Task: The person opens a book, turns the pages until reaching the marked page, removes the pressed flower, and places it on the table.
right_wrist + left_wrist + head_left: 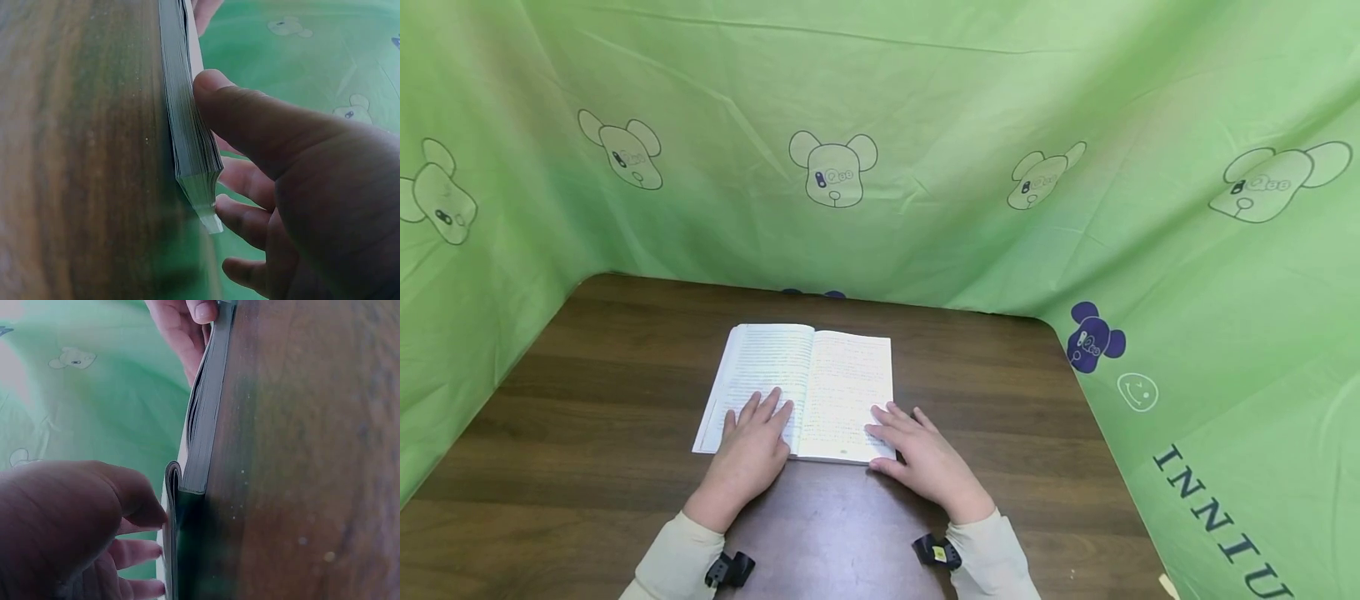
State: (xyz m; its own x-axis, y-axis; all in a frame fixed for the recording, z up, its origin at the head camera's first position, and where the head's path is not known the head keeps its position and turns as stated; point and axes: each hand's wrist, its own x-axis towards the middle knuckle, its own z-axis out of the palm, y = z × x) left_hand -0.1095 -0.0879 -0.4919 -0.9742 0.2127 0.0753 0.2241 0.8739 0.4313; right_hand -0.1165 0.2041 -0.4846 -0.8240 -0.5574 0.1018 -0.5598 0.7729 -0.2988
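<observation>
An open book (847, 392) lies flat on the wooden table, both pages covered in lines of print. My left hand (751, 450) rests on the lower part of the left page with its fingers spread. At the lower right corner of the book is my right hand (928, 458), fingertips on the right page and thumb by the bottom edge. In the right wrist view the thumb (215, 84) touches the top of a thick page block (190, 119). The left wrist view shows a thinner stack of pages (170, 531) under the left fingertips.
The dark wooden table (587, 392) extends around the book. A green curtain (925, 242) printed with bear heads hangs behind it and along both sides. Each sleeve has a black wrist device, on the left (730, 570) and the right (937, 552).
</observation>
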